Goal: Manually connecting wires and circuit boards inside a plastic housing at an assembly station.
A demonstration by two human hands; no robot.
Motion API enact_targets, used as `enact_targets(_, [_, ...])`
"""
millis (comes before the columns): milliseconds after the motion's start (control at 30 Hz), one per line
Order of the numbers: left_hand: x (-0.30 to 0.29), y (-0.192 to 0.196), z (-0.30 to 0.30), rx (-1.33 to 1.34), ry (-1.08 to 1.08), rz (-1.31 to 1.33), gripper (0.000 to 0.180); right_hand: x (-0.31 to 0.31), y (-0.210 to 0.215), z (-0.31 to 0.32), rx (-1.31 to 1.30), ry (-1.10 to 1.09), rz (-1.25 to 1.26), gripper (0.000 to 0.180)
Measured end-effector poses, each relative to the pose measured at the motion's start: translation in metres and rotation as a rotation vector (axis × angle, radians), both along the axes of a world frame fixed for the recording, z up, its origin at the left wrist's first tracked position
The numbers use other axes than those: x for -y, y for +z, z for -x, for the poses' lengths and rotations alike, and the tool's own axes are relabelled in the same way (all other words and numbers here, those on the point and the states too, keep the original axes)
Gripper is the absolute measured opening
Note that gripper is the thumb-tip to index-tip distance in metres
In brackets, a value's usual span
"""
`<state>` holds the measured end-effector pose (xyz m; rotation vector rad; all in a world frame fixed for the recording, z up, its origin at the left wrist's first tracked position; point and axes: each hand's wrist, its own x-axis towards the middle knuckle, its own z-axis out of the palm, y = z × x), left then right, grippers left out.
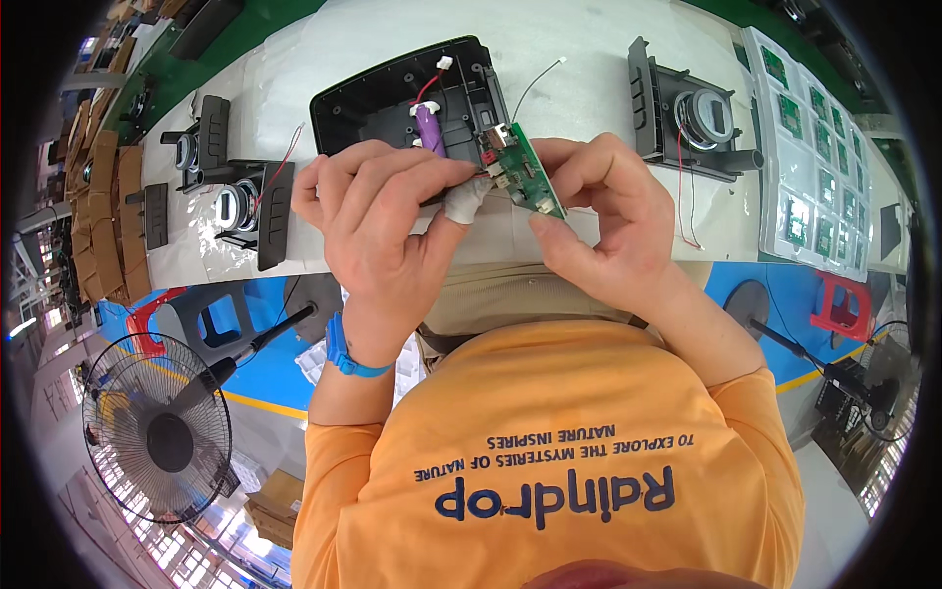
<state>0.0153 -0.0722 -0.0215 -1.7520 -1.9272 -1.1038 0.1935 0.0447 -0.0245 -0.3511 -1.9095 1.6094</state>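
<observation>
Green circuit board (528, 177) is held up at the right-hand edge of the open black housing shell (392, 98), tilted on edge, not yet seated flat in it. Left hand (378, 211) is curled closed, taped thumb tip pressing against the board's lower edge; right hand (599, 216) pinches the board's near end between thumb and fingers. Already in the shell: purple cylindrical battery cell (428, 130) sitting in its cradle, red lead with white connector (444, 64) loose above it, apparently unplugged. So my read: cell fitted, board going in, wiring and closing still to do. A loose white wire (538, 80) lies on the worktop (589, 39) behind. On the worktop to the right, a speaker sub-assembly (692, 113) with red wire waits, plus a tray of more green boards (814, 157). To the left, further black speaker parts (240, 201), untouched. Fan (157, 427) stands on the floor below.
</observation>
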Motion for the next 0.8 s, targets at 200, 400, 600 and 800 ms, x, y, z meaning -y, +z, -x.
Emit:
enact_targets(200, [-0.003, 0.005, -0.003, 0.099, -0.030, 0.028, 0.020, 0.000, -0.007, -0.004, -0.037, 0.001, -0.088, 0.026])
enact_targets(400, [-0.003, 0.007, -0.006, 0.072, -0.044, 0.053, 0.021, 0.002, -0.004, -0.005, -0.021, -0.016, -0.080, 0.037])
enact_targets(600, [-0.003, 0.011, -0.006, 0.046, -0.068, 0.089, 0.024, 0.000, -0.009, -0.003, -0.082, -0.096, -0.217, 0.032])
enact_targets(800, [-0.004, 0.013, -0.007, -0.009, -0.130, 0.127, 0.028, 0.001, -0.013, -0.009, -0.103, -0.130, -0.340, 0.030])
